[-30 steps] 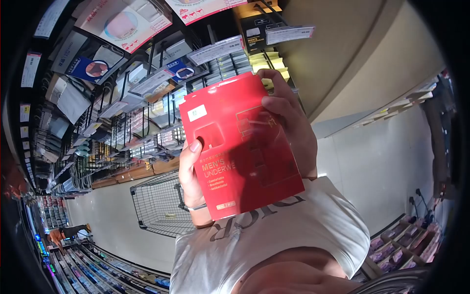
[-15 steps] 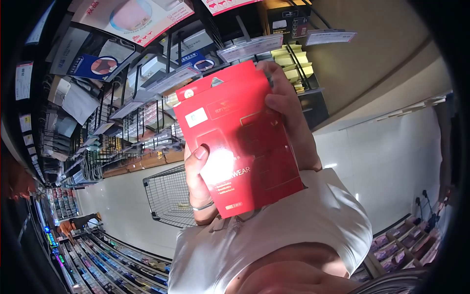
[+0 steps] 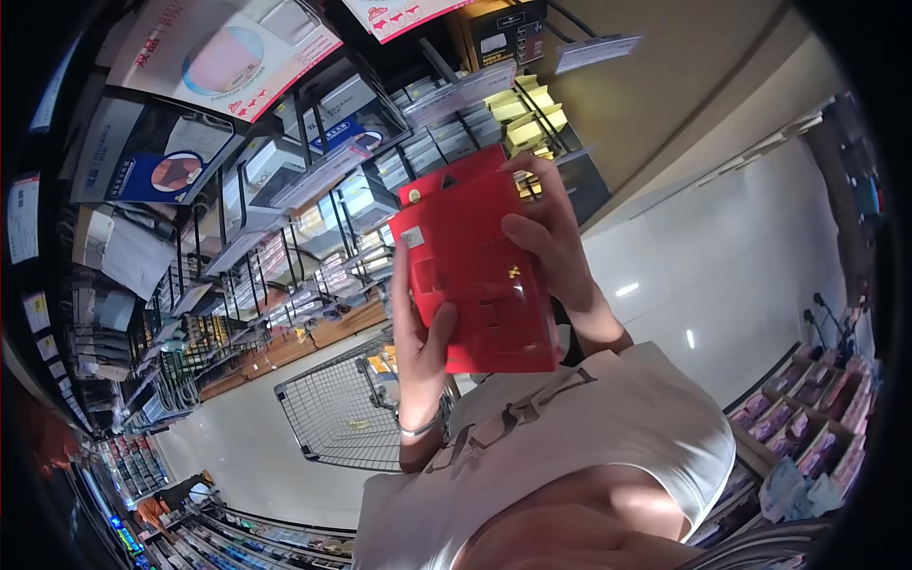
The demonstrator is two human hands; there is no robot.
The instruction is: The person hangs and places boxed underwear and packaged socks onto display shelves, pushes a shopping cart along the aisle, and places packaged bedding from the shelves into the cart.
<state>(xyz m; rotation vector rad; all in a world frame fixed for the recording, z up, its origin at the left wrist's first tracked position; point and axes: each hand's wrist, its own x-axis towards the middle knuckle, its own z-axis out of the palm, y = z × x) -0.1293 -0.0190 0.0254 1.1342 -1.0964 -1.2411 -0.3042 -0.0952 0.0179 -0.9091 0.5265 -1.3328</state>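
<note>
A flat red underwear box [image 3: 475,285] with a hang tab at its top is held up in front of my chest. My left hand [image 3: 423,347] grips its left edge, thumb on the front face and fingers along the side. At the upper right edge my right hand [image 3: 546,223] holds the box too, with the thumb near the front and the index finger by the tab. A small pale sticker sits at the box's upper left; the other print is too dim to read.
Racks of boxed underwear [image 3: 157,152] on hooks fill the left and top. Price tags [image 3: 597,53] jut out from the hooks. A wire shopping cart [image 3: 332,418] stands on the pale floor [image 3: 655,275] to my left. Display bins [image 3: 807,418] are at the right.
The red box appears smaller and more upright, and the bright glare on its front is gone. Both hands keep hold of it. The view has shifted, showing more of the cart.
</note>
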